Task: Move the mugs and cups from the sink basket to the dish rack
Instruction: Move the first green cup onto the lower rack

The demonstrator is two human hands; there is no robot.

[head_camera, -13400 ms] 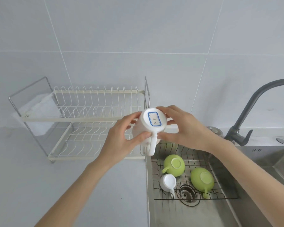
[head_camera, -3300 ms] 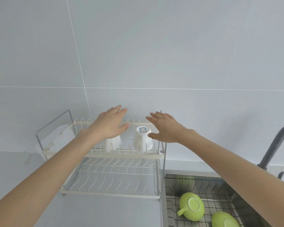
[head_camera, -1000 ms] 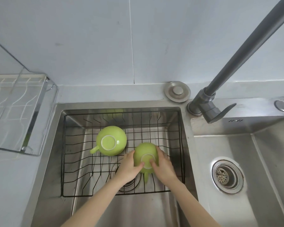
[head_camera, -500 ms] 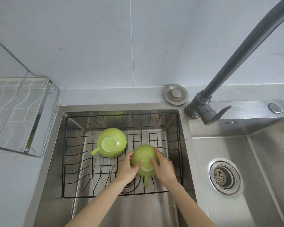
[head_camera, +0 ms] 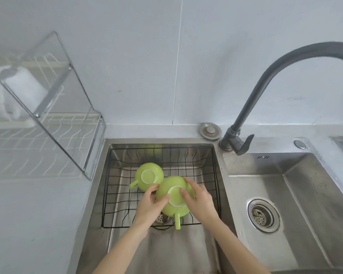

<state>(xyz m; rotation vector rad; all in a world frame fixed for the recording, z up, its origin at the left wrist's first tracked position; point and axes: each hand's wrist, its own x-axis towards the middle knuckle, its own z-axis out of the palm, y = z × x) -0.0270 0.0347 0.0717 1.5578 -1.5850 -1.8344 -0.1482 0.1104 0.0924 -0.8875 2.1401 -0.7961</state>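
Both hands hold an upside-down green cup (head_camera: 173,202) above the black wire sink basket (head_camera: 202,157), its handle pointing toward me. My left hand (head_camera: 150,207) grips its left side and my right hand (head_camera: 199,198) its right side, fingers on the base. A second green cup (head_camera: 148,176) lies upside down in the basket just behind, handle to the left. The white wire dish rack (head_camera: 42,135) stands on the counter to the left, and a blurred white mug (head_camera: 22,86) sits on its upper tier.
A dark grey faucet (head_camera: 265,76) arches over the right sink bowl (head_camera: 305,194) with its drain strainer (head_camera: 262,215). A round metal cap (head_camera: 209,130) sits on the ledge behind the basket. Grey counter lies below the rack at left.
Both hands have lifted the green cup up out of the basket, toward me and slightly left. The view has tilted up, showing more of the rack.
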